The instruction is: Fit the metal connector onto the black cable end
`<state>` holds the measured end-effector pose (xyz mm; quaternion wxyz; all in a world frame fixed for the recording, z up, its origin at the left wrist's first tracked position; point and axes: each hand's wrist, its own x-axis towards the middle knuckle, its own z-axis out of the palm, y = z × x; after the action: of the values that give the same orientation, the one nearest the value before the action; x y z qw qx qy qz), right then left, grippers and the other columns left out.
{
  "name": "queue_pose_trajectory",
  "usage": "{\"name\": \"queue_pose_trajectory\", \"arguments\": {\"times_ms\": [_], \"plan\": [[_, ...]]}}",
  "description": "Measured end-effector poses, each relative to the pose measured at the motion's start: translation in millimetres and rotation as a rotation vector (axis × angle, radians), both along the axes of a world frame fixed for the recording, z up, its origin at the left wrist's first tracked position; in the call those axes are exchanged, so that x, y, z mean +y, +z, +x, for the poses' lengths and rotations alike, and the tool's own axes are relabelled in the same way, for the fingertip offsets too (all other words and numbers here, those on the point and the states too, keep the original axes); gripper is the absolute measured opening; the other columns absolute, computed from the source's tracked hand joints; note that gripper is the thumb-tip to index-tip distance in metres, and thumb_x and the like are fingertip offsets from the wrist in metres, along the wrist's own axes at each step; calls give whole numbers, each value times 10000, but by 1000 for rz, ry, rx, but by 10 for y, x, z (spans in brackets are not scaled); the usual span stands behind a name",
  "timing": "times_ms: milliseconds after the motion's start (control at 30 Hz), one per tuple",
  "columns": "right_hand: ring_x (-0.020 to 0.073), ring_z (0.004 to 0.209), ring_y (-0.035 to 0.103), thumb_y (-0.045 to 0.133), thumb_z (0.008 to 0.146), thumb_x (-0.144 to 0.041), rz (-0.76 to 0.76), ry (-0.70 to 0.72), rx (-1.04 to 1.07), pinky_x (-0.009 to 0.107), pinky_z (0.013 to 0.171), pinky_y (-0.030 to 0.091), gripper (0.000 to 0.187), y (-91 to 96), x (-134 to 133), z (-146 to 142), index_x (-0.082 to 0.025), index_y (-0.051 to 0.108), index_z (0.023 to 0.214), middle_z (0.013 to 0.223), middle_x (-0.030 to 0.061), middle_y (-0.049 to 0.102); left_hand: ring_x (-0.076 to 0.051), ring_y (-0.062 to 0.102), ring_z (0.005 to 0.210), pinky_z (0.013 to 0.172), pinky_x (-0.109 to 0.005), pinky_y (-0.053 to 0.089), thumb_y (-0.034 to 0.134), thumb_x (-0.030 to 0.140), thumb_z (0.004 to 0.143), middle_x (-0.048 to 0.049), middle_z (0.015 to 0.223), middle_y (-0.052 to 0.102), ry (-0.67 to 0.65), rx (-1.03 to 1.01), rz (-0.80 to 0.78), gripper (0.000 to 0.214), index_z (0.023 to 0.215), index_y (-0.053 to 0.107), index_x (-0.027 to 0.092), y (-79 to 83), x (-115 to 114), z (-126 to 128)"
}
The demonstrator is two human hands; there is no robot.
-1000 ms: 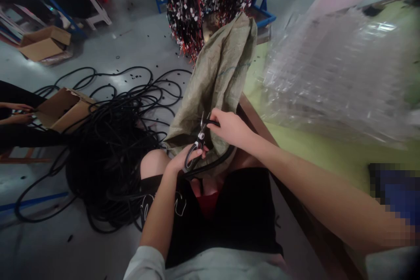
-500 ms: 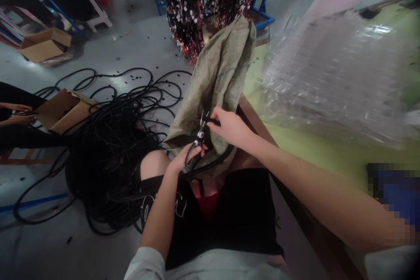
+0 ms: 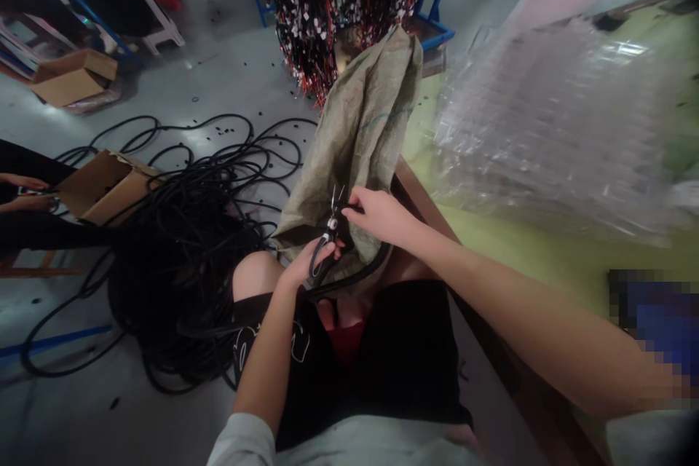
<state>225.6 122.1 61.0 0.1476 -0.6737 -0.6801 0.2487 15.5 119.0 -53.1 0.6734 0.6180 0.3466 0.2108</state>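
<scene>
My left hand (image 3: 306, 261) is closed round the dark handles of small scissors (image 3: 333, 223), whose blades point up and stand a little apart. My right hand (image 3: 382, 217) pinches a black cable (image 3: 354, 207), its end lying at the scissor blades. From the right hand the cable bends down and runs across my lap, below the left hand. Behind both hands a grey-green woven sack (image 3: 354, 116) stands between my knees, its mouth slack. What lies inside the sack is hidden.
At left a heap of black cable (image 3: 180, 255) covers the floor beside a cardboard box (image 3: 109, 186). Another person's hands (image 3: 25, 193) are near that box. Wire bundles (image 3: 306, 7) hang from a blue rack ahead. Clear plastic packaging (image 3: 557, 131) lies at right.
My right hand has shifted slightly left with the cable, bringing its end closer to the blades. My left hand and the scissors stay nearly in place.
</scene>
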Motion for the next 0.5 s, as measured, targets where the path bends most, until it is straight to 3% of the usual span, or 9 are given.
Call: {"name": "queue_pose_trajectory", "arguments": {"times_ms": [333, 500], "plan": [[156, 700, 600, 668, 889, -277, 53, 27, -5, 245, 614, 363, 131, -20, 2, 29, -208, 574, 830, 775, -8, 649, -193, 583, 832, 801, -291, 443, 530, 568, 907, -60, 851, 644, 17, 24, 20, 468, 1001, 669, 131, 48, 2, 14], [169, 698, 611, 625, 921, -314, 28, -8, -26, 257, 619, 379, 113, -28, 0, 13, -202, 607, 924, 814, 20, 667, -178, 576, 779, 762, -279, 437, 544, 581, 896, -50, 789, 638, 66, 43, 47, 479, 956, 683, 127, 25, 7, 30]]}}
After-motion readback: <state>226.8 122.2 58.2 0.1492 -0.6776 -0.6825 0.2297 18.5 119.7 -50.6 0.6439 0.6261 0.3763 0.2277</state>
